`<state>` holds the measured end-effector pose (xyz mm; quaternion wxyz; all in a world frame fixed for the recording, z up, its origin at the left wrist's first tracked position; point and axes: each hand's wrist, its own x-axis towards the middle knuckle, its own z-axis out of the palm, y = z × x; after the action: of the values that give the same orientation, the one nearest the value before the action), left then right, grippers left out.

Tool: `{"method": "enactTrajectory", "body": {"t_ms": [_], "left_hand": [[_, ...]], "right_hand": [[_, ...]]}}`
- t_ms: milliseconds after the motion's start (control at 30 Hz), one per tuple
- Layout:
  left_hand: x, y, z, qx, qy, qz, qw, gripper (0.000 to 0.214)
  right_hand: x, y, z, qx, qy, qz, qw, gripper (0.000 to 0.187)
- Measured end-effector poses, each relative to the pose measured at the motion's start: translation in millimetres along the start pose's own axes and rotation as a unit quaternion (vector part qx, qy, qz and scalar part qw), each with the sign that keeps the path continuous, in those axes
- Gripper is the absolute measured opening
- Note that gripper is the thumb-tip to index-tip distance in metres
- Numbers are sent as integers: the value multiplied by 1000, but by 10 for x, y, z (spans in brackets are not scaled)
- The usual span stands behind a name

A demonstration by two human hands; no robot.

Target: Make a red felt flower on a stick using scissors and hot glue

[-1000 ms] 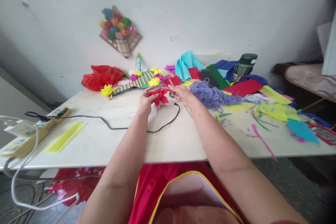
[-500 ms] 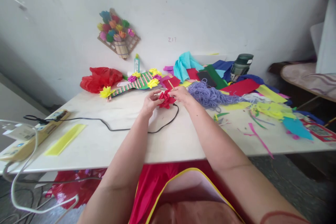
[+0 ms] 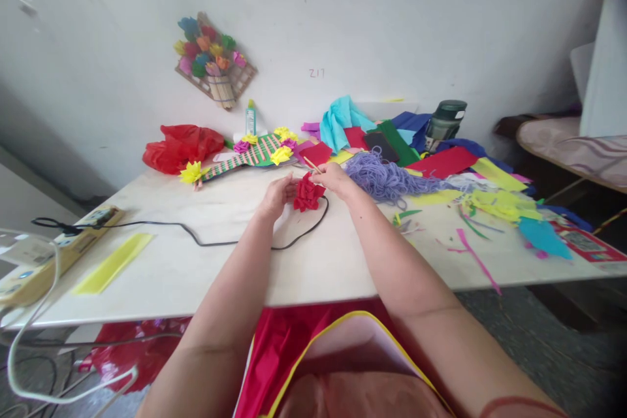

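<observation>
A crinkled red paper flower (image 3: 308, 193) is between my two hands above the table. My left hand (image 3: 281, 196) is closed at its left edge, with the fingers partly hidden behind the petals. My right hand (image 3: 332, 179) pinches a thin wooden stick (image 3: 311, 164) at the flower's upper right; the stick slants up to the left. A black cord (image 3: 313, 227) curves from the left and ends out of sight near the flower. Behind lies a green-and-pink striped craft piece (image 3: 255, 153) with yellow and purple paper flowers.
A purple yarn heap (image 3: 375, 176), coloured paper sheets (image 3: 443, 162) and a dark green bottle (image 3: 445, 124) occupy the right side. On the left are a red plastic bag (image 3: 183, 147), a yellow strip (image 3: 113, 264) and a power strip (image 3: 63, 255). A glue bottle (image 3: 251, 119) stands by the wall.
My left thumb has drawn back from the petals, so more of the red flower shows. The stick in my right hand has tilted further left. The whole view has shifted slightly.
</observation>
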<state>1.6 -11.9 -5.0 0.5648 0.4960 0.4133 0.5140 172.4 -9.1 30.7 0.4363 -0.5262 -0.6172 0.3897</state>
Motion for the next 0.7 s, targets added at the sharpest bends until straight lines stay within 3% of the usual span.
{"method": "enactTrajectory", "body": {"t_ms": [133,267,367,567,700], "left_hand": [[-50,87,-2,36,45,70,996,55],[-75,169,-66,49,170,157,972,55],[-58,173,-113,51,245,176,952,52],[18,34,-159,136,246,182,942,34],[62,-50,-176,185,235,179,937,23]], "right_hand": [[47,28,-18,-9,22,-9,1000,12],[39,9,-106,2,59,-8,998,17],[52,46,-120,-6,60,5,998,15],[114,175,57,-132,-8,0,991,9],[131,178,67,-173,12,-47,984,10]]}}
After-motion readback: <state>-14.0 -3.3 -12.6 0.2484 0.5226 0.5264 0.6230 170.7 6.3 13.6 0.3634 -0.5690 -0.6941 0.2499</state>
